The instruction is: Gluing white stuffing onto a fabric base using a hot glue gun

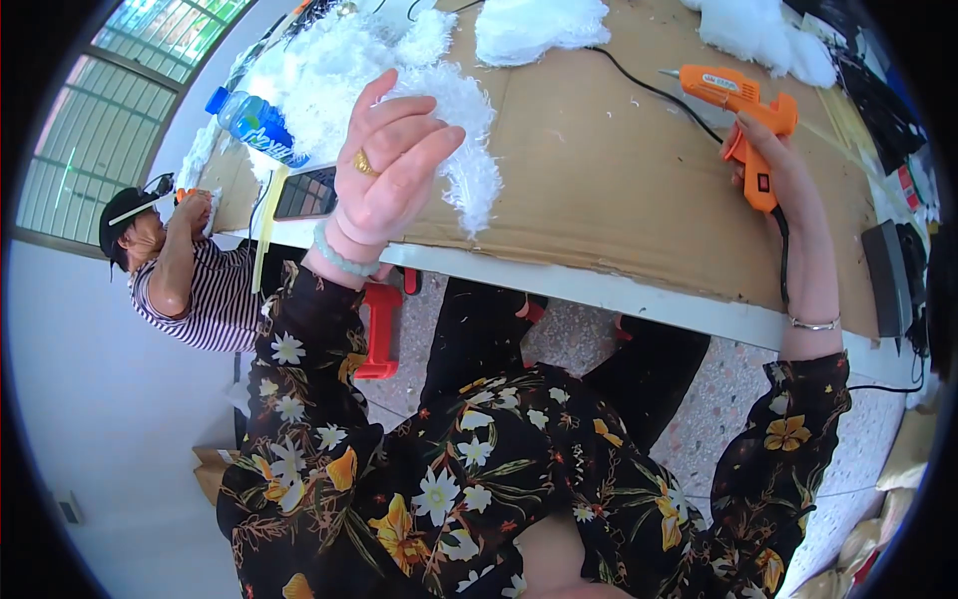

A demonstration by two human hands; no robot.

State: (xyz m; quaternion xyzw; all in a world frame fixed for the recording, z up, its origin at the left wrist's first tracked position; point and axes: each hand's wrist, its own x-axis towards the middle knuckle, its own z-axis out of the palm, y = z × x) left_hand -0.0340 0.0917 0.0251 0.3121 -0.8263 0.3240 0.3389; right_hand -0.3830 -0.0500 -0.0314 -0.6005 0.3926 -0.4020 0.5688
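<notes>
My left hand (391, 170) is raised over the near left part of the table, palm partly turned up. Its fingers are loosely bent and spread apart, and nothing shows in them. Just behind it spreads a heap of white fluffy fibre (334, 65), with a tuft hanging down on the right. My right hand (778, 165) grips an orange hot glue gun (733, 90) by its handle at the right side of the table. The gun's nozzle points left, away from the fibre heap's tuft. A dark cord runs from its handle down along my wrist.
Brown cardboard (619, 190) covers the table. A bottle with a blue cap (244, 118) lies beside a phone (305, 194) at left. More white stuffing (539, 28) sits at the far edge. A dark grey box (883, 275) stands right. A co-worker (190, 285) works at far left.
</notes>
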